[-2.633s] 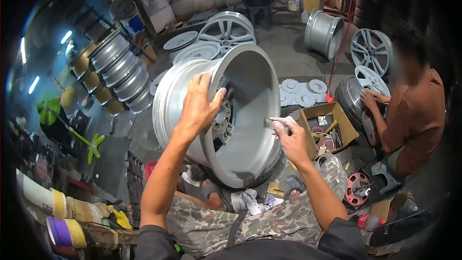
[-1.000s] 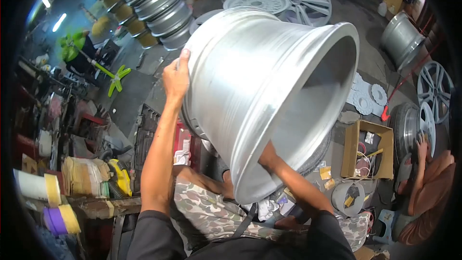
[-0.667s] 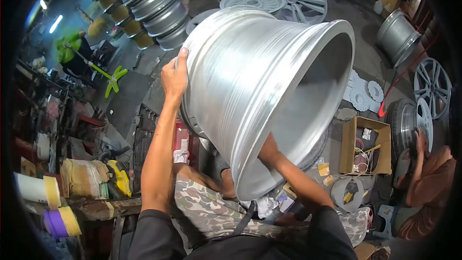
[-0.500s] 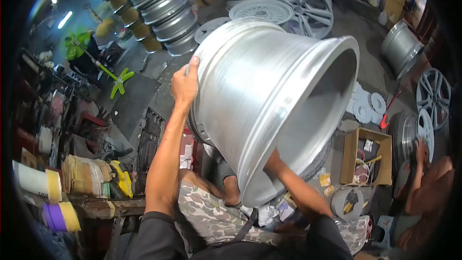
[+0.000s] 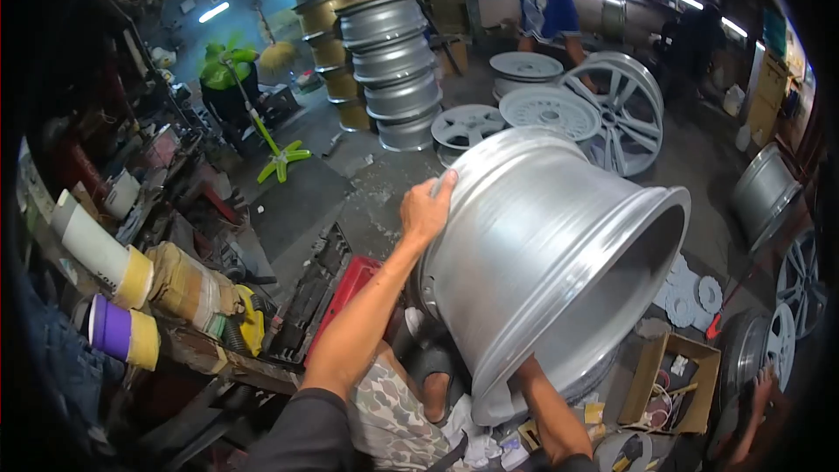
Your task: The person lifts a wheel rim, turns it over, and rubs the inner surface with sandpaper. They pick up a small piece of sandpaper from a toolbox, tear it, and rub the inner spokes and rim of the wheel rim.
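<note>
A large silver wheel rim is held tilted above my lap, its open barrel facing right and down toward me. My left hand grips its upper left edge, with the thumb on the outer lip and the other fingers mostly hidden behind. At the near lower side, my right hand reaches into the barrel. Its fingers are hidden by shadow and the rim, so their hold cannot be made out.
Stacked silver rims and grey wheels stand beyond. A green fan is at the left, near tape rolls. A cardboard box sits at the right, near a co-worker's hand. Another person stands at the back.
The view has turned up and to the left. The rim and both my hands appear lower and further right, and a standing person has come into view at the back.
</note>
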Demonstrator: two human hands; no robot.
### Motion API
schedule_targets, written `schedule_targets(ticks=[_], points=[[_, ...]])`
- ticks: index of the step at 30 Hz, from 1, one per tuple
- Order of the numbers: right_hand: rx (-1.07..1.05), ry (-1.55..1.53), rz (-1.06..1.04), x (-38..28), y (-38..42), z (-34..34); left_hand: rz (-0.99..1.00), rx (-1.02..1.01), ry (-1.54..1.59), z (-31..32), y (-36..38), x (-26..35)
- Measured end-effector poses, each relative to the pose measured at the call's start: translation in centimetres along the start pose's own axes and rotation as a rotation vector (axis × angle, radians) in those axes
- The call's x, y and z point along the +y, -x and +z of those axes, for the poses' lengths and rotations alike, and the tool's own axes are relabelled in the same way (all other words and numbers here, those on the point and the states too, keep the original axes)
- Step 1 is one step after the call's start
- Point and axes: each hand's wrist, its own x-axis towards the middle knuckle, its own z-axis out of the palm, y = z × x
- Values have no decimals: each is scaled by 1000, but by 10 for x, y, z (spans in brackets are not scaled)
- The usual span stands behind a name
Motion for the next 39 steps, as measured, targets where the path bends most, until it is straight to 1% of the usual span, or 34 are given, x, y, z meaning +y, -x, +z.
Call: schedule_targets(ticks=[1,2,4,8,9,10,12,13,16,18,20,21,22,23,24,25,26,29,31,32,33,34,35,36,37,38,39], points=[[-239,938,-5,-11,-6,0,12,-13,2,-3,3,3],[-236,941,-16,-12,-13,-2,17,-2,3,-3,1,3],[-178,801,-115,-3,-20,-12,35,14,7,1,-1,1],[-76,490,-279,11,-2,-13,33,6,11,1,3,-1],[118,169,-225,12,0,-1,40,6,42,-3,7,6],[127,197,-166,9,6,0,43,11,44,-4,5,6],[16,515,-89,6,14,1,38,-4,47,-3,6,5],[-43,615,-65,8,17,5,25,-15,45,-3,10,2],[-116,753,-40,23,9,11,52,-22,29,-2,3,2],[-128,820,-17,39,10,17,89,51,26,6,0,-8],[-189,904,45,8,16,19,119,26,74,3,2,-2],[-150,1036,122,14,20,25,148,43,24,7,-3,-8],[-36,656,75,-12,22,7,119,7,36,5,-1,-4],[-7,626,49,-32,13,1,77,13,83,3,5,7],[-3,813,78,-32,7,9,112,-9,159,5,1,1],[-42,826,207,-36,-2,14,74,32,92,6,-2,-6],[54,833,219,-38,-1,24,61,5,115,3,2,2],[68,758,183,-50,10,19,76,5,106,3,-3,-6],[-12,829,198,-55,6,12,54,-26,86,0,-2,-4],[3,838,195,-47,1,14,67,-25,97,-1,-4,-1],[-63,904,249,-32,-7,20,61,-30,68,-3,-2,1],[-126,968,308,-35,-15,22,58,-36,41,-4,-3,2],[-92,904,308,-39,-12,24,106,0,94,1,-5,-8],[-83,777,287,-42,-7,22,123,12,102,0,-4,-8],[-151,732,276,-50,-5,13,140,19,120,1,-2,-7],[-150,658,261,-47,-2,8,56,-25,76,-3,-1,-2],[-24,659,222,-27,3,11,28,-67,46,-4,-5,-4]])
